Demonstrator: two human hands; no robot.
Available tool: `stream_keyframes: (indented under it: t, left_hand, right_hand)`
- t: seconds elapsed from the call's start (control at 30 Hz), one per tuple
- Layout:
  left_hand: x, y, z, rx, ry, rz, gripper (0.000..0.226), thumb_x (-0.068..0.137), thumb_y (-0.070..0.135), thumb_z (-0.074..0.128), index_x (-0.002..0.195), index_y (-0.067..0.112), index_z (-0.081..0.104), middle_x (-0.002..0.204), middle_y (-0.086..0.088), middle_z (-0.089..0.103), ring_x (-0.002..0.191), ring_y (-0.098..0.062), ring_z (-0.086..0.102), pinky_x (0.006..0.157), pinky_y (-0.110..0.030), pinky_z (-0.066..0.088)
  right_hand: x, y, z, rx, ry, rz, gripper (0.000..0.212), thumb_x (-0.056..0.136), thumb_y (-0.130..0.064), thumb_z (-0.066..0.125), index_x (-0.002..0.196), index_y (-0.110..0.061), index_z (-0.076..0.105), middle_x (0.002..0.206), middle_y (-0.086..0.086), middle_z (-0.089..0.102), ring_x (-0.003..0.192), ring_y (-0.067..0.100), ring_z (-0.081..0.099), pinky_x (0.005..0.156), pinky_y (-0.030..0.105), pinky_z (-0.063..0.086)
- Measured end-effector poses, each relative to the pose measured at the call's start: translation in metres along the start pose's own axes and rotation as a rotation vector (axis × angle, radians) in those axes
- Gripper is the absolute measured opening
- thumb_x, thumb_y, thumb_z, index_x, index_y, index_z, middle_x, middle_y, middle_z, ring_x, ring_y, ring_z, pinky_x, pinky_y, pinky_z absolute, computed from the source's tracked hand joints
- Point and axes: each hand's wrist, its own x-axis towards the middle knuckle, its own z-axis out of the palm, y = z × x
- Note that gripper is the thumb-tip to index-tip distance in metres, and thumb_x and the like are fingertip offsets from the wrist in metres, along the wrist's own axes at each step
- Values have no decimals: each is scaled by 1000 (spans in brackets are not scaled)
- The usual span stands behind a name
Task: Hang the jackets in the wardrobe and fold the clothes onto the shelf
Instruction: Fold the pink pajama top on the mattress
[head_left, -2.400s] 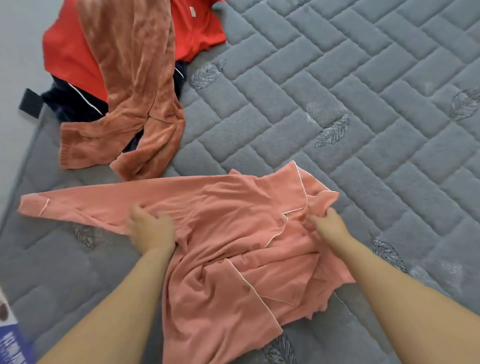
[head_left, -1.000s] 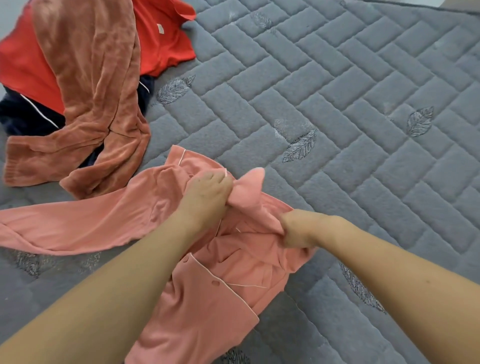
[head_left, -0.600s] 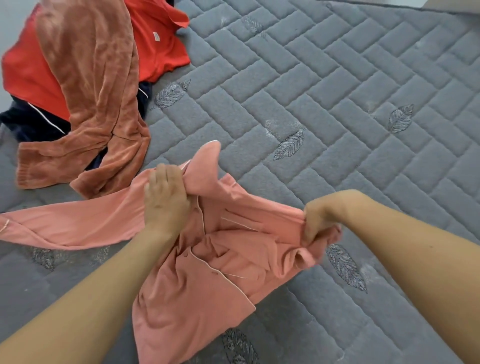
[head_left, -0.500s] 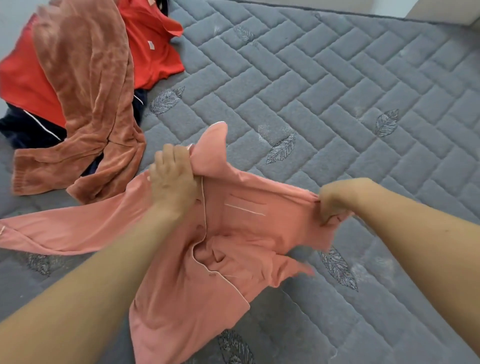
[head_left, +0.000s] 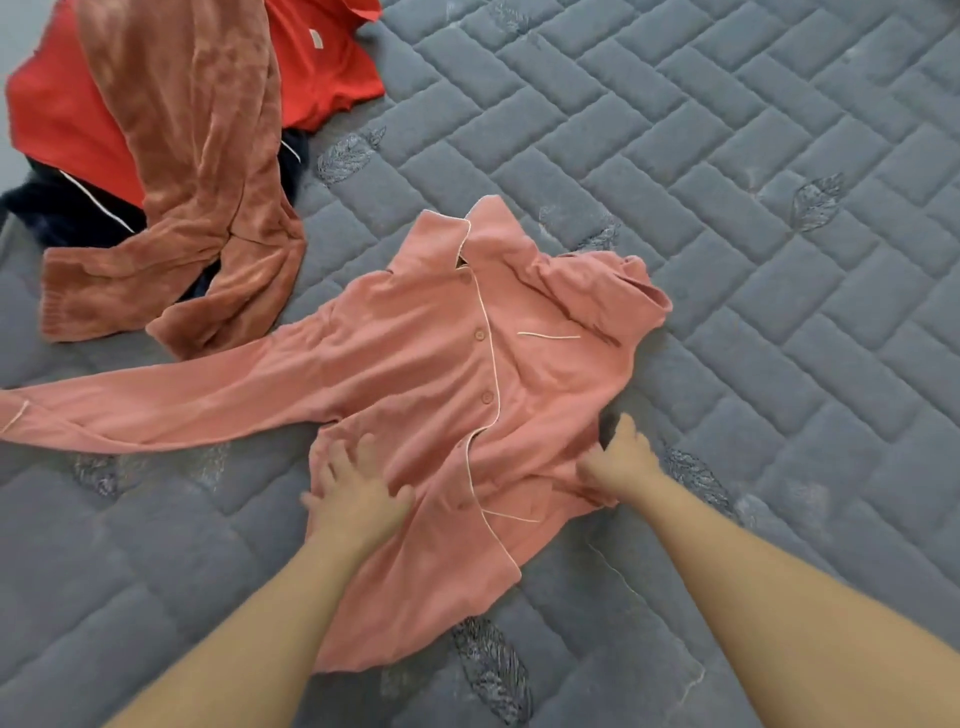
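Note:
A salmon-pink buttoned pyjama shirt (head_left: 431, 364) with white piping lies front up on the grey quilted mattress (head_left: 727, 208). Its collar points away from me, one sleeve stretches out to the left, and the other sleeve is bunched at the upper right. My left hand (head_left: 356, 493) presses flat on the lower left part of the shirt, fingers spread. At the shirt's lower right edge my right hand (head_left: 621, 460) rests on the cloth with fingers loosely bent; the frame does not show whether it pinches the fabric.
A pile of clothes lies at the upper left: a rust-brown velvety garment (head_left: 192, 171) draped over a red shirt (head_left: 67, 114) and a dark navy piece (head_left: 62, 208) with white piping. The mattress stretches to the right and far side.
Both hands held the shirt up by its shoulders; now the shirt lies spread flat, and both hands have let go and come down to its lower part.

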Motion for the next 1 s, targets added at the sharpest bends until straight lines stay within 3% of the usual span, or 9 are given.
stream_keyframes:
  t: [0.1, 0.17, 0.33, 0.43, 0.53, 0.63, 0.7, 0.77, 1.0]
  left_hand:
    - [-21, -22, 40, 177, 333, 570, 41, 78, 44, 58, 104, 13, 53, 104, -8, 49, 93, -32, 52, 79, -45, 38]
    - [-34, -21, 62, 308, 266, 795, 42, 73, 51, 54, 94, 15, 53, 95, -5, 52, 83, -29, 51, 67, -40, 38]
    - [-50, 5, 84, 526, 33, 489, 44, 75, 46, 51, 107, 17, 53, 108, -7, 52, 100, -31, 50, 77, -45, 43]
    - [-45, 23, 78, 450, -137, 404, 31, 87, 22, 49, 116, 18, 55, 116, -6, 60, 106, -30, 58, 82, -40, 45]
    - [-41, 35, 56, 203, -645, 360, 33, 88, 14, 48, 114, 26, 64, 120, -2, 66, 100, -23, 61, 83, -34, 47]
    - [-53, 42, 34, 388, -896, 383, 47, 86, 4, 35, 117, 25, 63, 122, -8, 63, 101, -29, 62, 68, -31, 53]
    - [-63, 44, 30, 540, -963, 370, 46, 88, 5, 33, 123, 16, 60, 127, -13, 62, 100, -30, 62, 67, -29, 58]
    - [-71, 50, 28, 646, -854, 405, 45, 92, 9, 34, 131, 8, 57, 132, -13, 59, 105, -31, 60, 87, -35, 53]
    - [-52, 85, 16, 326, -545, 513, 38, 96, 15, 47, 133, 11, 50, 136, -12, 54, 121, -32, 52, 89, -33, 42]
  right_hand:
    - [8, 22, 43, -272, -43, -39, 109, 71, -56, 70, 152, -12, 13, 160, 17, 7, 148, 33, 10, 120, 47, 13]
    - [10, 33, 60, -412, 49, -118, 103, 74, -50, 70, 153, -14, 14, 159, 19, 2, 148, 35, 4, 120, 47, 6]
    - [1, 51, 54, 48, 303, -308, 31, 75, 1, 51, 101, -10, 64, 101, 13, 63, 102, 36, 58, 83, 39, 43]
    - [-12, 57, 39, 43, 108, -153, 18, 84, -3, 45, 97, -11, 56, 100, 17, 64, 95, 36, 60, 69, 35, 40]
    - [-40, 70, 14, -519, -303, -70, 29, 98, -23, 46, 117, -3, 53, 116, 22, 64, 80, 30, 64, 55, 31, 48]
    - [-71, 84, -12, -937, -633, 72, 30, 86, -26, 48, 79, -13, 74, 83, 3, 74, 52, 16, 62, 56, 25, 45]
    - [-83, 89, -20, -1075, -850, 194, 25, 85, -23, 56, 70, -24, 77, 76, -8, 74, 65, 5, 69, 67, 26, 47]
    - [-88, 95, -22, -1037, -775, 248, 16, 88, -24, 64, 102, -18, 71, 102, 0, 71, 102, 15, 69, 73, 30, 48]
    - [-60, 88, -17, -434, -68, -40, 35, 90, -18, 46, 124, -11, 47, 128, 15, 56, 115, 31, 56, 91, 38, 46]
